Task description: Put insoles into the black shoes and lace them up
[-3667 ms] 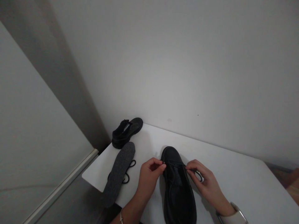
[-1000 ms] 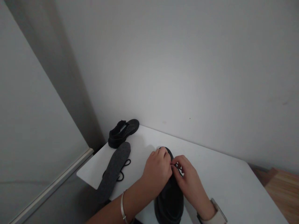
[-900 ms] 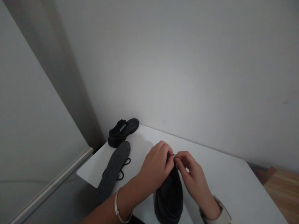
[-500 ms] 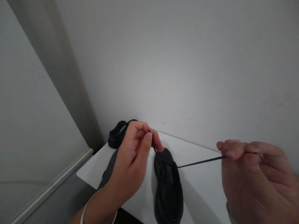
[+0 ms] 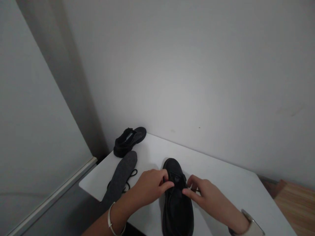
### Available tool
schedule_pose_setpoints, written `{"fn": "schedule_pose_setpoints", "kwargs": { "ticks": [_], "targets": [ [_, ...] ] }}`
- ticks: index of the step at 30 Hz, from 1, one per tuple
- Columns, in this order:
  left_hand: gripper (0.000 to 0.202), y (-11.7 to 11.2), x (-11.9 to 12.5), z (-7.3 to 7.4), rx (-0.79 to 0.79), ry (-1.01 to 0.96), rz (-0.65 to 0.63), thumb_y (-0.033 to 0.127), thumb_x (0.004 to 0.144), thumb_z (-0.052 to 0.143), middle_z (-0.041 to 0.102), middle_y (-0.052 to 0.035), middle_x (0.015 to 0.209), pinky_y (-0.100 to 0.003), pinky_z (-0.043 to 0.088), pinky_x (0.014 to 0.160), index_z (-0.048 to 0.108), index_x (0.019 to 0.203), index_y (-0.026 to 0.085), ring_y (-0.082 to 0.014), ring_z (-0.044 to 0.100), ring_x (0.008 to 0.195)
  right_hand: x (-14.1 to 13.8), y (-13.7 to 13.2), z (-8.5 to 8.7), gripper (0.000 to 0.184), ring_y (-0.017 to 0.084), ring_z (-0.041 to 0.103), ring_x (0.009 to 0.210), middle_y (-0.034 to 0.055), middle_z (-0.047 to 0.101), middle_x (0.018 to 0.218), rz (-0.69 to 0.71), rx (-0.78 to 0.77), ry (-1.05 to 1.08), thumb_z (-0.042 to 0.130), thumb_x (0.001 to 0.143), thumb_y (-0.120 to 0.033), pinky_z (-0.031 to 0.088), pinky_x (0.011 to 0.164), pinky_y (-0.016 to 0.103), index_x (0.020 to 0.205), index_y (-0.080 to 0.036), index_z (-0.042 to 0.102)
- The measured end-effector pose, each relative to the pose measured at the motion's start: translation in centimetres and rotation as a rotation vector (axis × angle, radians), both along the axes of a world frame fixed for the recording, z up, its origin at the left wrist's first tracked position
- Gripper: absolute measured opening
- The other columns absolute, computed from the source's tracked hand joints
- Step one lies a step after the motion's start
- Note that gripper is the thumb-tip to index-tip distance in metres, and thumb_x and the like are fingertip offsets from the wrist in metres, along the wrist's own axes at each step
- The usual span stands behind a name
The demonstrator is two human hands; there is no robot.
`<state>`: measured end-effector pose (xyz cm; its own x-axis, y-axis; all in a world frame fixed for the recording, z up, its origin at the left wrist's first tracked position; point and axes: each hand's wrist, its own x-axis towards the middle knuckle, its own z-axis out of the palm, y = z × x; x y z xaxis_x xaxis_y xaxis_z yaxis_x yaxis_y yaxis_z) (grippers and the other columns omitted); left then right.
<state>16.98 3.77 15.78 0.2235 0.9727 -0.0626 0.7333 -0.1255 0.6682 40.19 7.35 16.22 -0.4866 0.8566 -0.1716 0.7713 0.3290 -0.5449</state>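
A black shoe (image 5: 177, 200) lies on the white table (image 5: 228, 183) with its toe pointing away from me. My left hand (image 5: 150, 186) is pinched at the left side of the shoe's lacing, fingers closed on the black lace. My right hand (image 5: 204, 194) is pinched at the right side of the lacing, on the other part of the lace. Both hands rest low against the shoe's upper. The lace itself is thin and mostly hidden by my fingers.
A second black shoe (image 5: 129, 141) sits at the table's far left corner by the wall. A grey insole (image 5: 121, 177) lies near the left edge with a loose black lace (image 5: 130, 178) beside it. A wooden floor (image 5: 297, 203) shows at the right.
Half a second ago both hands were raised and spread apart, pulling the lace ends taut. Now they have dropped back down onto the shoe's lacing, close together.
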Motion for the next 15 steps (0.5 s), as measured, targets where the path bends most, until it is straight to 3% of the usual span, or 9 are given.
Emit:
{"fn": "schedule_pose_setpoints", "kwargs": {
  "ticks": [4, 7, 10, 12, 15],
  "targets": [
    [0.024, -0.3, 0.2, -1.2, -0.004, -0.046, -0.005, 0.031, 0.093, 0.055, 0.065, 0.0006, 0.072, -0.027, 0.038, 0.066, 0.064, 0.073, 0.020, -0.0169, 0.059, 0.072, 0.1, -0.6, -0.3, 0.038, 0.017, 0.050, 0.059, -0.0007, 0.056, 0.062, 0.029, -0.042, 0.014, 0.047, 0.096, -0.049, 0.031, 0.057, 0.029, 0.069, -0.021, 0.051],
    [0.019, -0.8, 0.1, -1.6, 0.003, -0.177, 0.026, 0.030, 0.091, 0.056, 0.064, -0.0029, 0.091, -0.024, 0.044, 0.071, 0.062, 0.076, 0.019, -0.0158, 0.060, 0.082, 0.2, -1.0, -0.2, 0.036, 0.017, 0.051, 0.061, -0.0011, 0.054, 0.064, -0.005, 0.004, 0.129, 0.049, 0.094, -0.046, 0.036, 0.058, 0.029, 0.068, -0.022, 0.050],
    [0.019, -1.2, 0.1, -1.7, -0.035, -0.421, 0.059, 0.032, 0.090, 0.055, 0.061, -0.0084, 0.114, -0.027, 0.049, 0.085, 0.062, 0.077, 0.020, -0.0209, 0.059, 0.110, 0.4, -1.3, -0.1, 0.034, 0.022, 0.062, 0.078, 0.0047, 0.066, 0.081, -0.002, 0.047, 0.256, 0.054, 0.093, -0.046, 0.047, 0.072, 0.032, 0.069, -0.022, 0.052],
    [0.022, -1.4, 0.1, -1.5, -0.078, -0.514, 0.038, 0.035, 0.089, 0.056, 0.064, -0.0080, 0.107, -0.033, 0.046, 0.097, 0.060, 0.073, 0.021, -0.0253, 0.052, 0.125, 0.6, -1.5, 0.1, 0.035, 0.027, 0.066, 0.100, 0.0086, 0.072, 0.097, 0.003, -0.005, 0.341, 0.057, 0.092, -0.049, 0.049, 0.087, 0.037, 0.069, -0.022, 0.054],
    [0.026, -1.3, 0.5, -1.1, -0.098, -0.565, -0.020, 0.033, 0.087, 0.057, 0.065, -0.0022, 0.080, -0.040, 0.035, 0.113, 0.053, 0.064, 0.022, -0.0244, 0.059, 0.113, 0.7, -1.6, 0.7, 0.041, 0.033, 0.062, 0.120, 0.0104, 0.075, 0.102, -0.005, -0.150, 0.405, 0.059, 0.090, -0.055, 0.046, 0.099, 0.044, 0.066, -0.023, 0.053]
  ]
}}
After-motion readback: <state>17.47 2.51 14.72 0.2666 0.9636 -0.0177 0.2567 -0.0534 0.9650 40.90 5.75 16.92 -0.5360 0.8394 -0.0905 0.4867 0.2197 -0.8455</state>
